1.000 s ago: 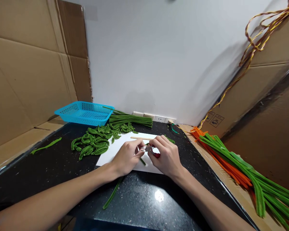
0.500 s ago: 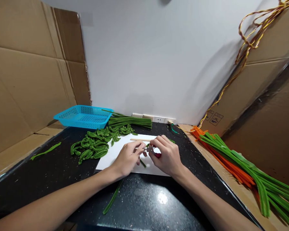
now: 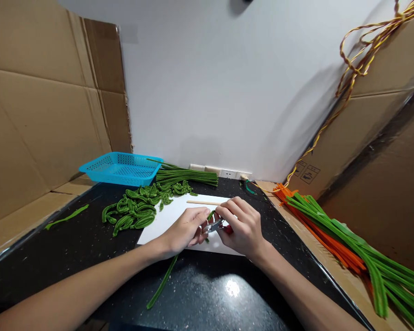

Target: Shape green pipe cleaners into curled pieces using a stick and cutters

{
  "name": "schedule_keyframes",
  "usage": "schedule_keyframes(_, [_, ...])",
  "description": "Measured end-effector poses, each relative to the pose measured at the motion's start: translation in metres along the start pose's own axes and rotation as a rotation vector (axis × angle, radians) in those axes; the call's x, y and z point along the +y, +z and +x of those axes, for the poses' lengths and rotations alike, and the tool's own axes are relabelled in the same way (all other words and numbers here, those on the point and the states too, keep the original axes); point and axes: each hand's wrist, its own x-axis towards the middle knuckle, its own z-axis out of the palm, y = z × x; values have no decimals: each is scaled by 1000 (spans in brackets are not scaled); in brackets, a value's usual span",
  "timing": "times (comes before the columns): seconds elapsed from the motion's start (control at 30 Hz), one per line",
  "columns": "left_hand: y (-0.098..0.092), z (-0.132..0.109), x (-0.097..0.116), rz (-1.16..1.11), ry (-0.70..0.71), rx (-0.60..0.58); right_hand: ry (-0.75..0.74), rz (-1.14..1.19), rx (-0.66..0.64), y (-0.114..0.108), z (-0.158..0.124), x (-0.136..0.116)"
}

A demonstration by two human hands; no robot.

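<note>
1. Near the centre of the frame, a green fuzzy piece (image 3: pixel 211 214) is gripped by the left hand (image 3: pixel 186 226), whose fingers are curled closed; one bit is seen above the fingertips, another green bit is seen below them, and the rest is hidden.
2. Just to the right, pliers (image 3: pixel 213 226) are held by the right hand (image 3: pixel 242 224), closed around a red handle (image 3: pixel 228 229). The metal head is pointed left, to the left hand's fingers; whether the piece is bitten by it cannot be told.
3. From beneath the left wrist, a long green stem (image 3: pixel 163 282) is extended toward the lower centre; whether it is joined to the gripped piece cannot be told.
4. Under both hands, a white sheet (image 3: pixel 152 234) is laid on the dark countertop (image 3: pixel 196 285). A flat wooden stick (image 3: pixel 203 202) is placed along its far part, partly covered by the right hand.
5. Left of centre, looped green pieces (image 3: pixel 134 209) are heaped, some overlapping the sheet. Behind them, a bundle of green stems (image 3: pixel 189 176) is set beside a blue basket (image 3: pixel 120 170).
6. At far left, a loose green strip (image 3: pixel 67 217) is seen. At lower right, bright green stems (image 3: pixel 360 248) are piled over orange stems (image 3: pixel 331 241) on cardboard (image 3: pixel 348 294).
7. At upper right, twisted wire (image 3: pixel 352 78) is hung in loops.
</note>
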Motion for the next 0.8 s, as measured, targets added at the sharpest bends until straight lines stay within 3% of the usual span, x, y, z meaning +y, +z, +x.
schedule_keyframes(0.23, [0,0,-3,-106,0,27,-17,-16,15,-2,0,2])
schedule_keyframes(0.43, [-3,1,-5,-199,-3,-35,-23,-8,11,-1,0,1])
schedule_keyframes(0.8, [-1,2,-5,-166,-4,1,49,56,-5,1,-3,3])
